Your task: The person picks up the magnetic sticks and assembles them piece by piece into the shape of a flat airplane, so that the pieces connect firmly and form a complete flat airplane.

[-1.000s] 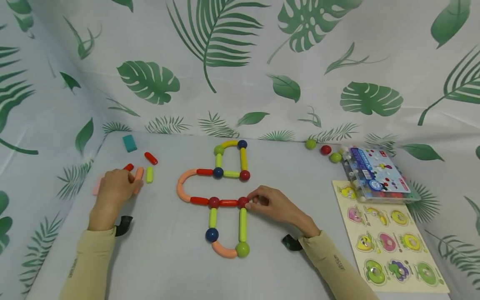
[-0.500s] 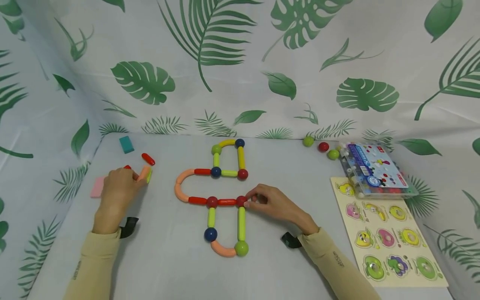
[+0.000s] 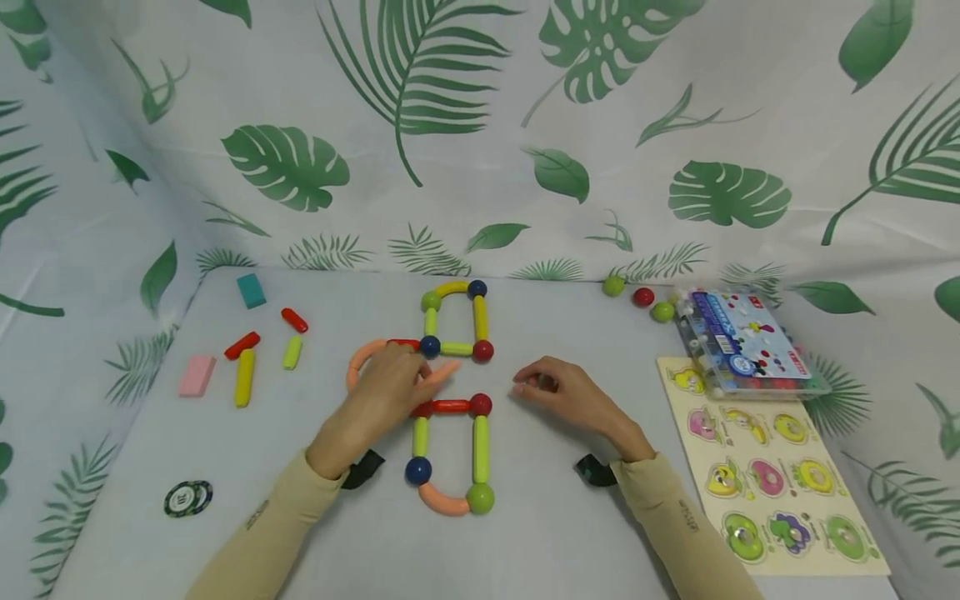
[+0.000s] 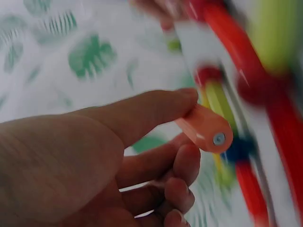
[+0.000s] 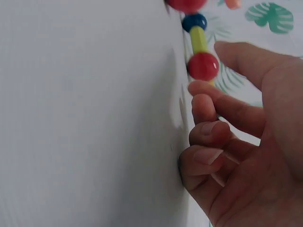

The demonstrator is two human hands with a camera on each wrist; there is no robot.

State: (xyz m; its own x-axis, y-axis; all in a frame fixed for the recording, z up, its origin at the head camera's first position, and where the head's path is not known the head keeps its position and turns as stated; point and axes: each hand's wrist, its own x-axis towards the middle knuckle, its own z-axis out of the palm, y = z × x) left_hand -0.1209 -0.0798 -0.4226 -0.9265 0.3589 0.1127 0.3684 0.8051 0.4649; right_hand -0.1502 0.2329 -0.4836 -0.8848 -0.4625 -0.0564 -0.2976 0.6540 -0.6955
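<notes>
Pinching orange rod (image 3: 444, 374) btwn thumb & forefinger, L hand (image 3: 381, 390) is over ball-and-rod layout (image 3: 482, 450) — R hand (image 3: 567, 397), fingers loosely curled w/ thumb apart, is just R of it.

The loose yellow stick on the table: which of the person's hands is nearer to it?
The left hand: it pinches an orange piece to the right of the yellow stick. The right hand is farther right, past the ball-and-stick pieces.
</notes>
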